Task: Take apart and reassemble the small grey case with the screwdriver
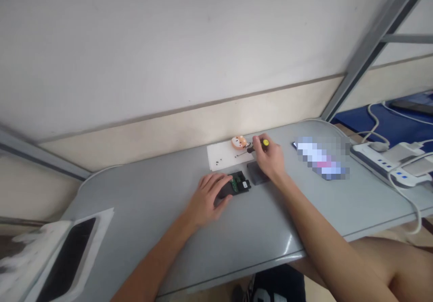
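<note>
My left hand (210, 197) is wrapped round a black device (241, 187) with a green circuit board showing, on the grey table. My right hand (269, 157) grips a screwdriver (265, 143) with a black and yellow handle. Its thin shaft points left, the tip over a white paper (221, 152) near some tiny dark screws. More small dark screws (217, 162) lie on the paper's left part. An orange and white animal-face item (238, 142) rests at the paper's back edge. Between my hands lies a dark flat cover (257, 174), partly behind my right hand.
A blurred-out phone (320, 160) lies right of my right hand. A white power strip (382, 164) with plugs and cables sits at the right end of the grey table (162, 193). At the left front, a black phone-like slab (69, 259) lies on white paper.
</note>
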